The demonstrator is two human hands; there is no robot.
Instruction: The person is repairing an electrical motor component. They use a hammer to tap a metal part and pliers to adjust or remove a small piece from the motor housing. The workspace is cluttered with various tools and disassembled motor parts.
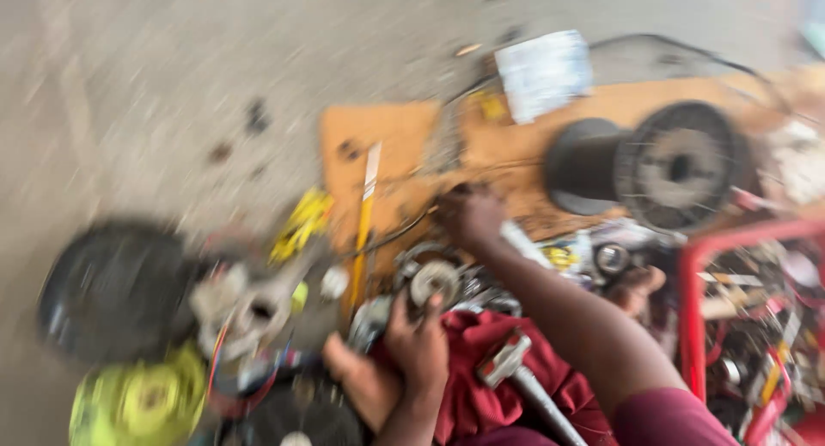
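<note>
The frame is badly motion-blurred, so fine detail is lost. Low and centre, the left hand (pixel 418 343) is curled against a round metal motor part (pixel 432 278), fingers closed on its lower edge; the part sits just above a dark red cloth (pixel 481 386) that spreads toward the bottom edge. The right hand (pixel 471 214) reaches up past it to the middle of the frame, its arm running down to the lower right corner. The fingers look bent over something dark at the edge of a cardboard sheet (pixel 387 145), but whether they grip anything I cannot tell. A hammer-like tool with a pale metal head (pixel 507 360) lies on the cloth beside the right forearm.

Outward from there: a yellow strip (pixel 364 214) stands nearly upright in the picture left of the motor part, and a yellow clip-like object (pixel 301 223) lies further left. On the cardboard in the upper right rests a large black spool (pixel 662 167) on its side, with a white paper (pixel 543 72) above it.

At the right edge a red wire-frame crate (pixel 692 283) holds a jumble of small metal parts and red-handled pieces, too blurred to name singly. In the lower left lie a black disc (pixel 112 287) and, under it, a yellow-green round casing (pixel 142 403).
</note>
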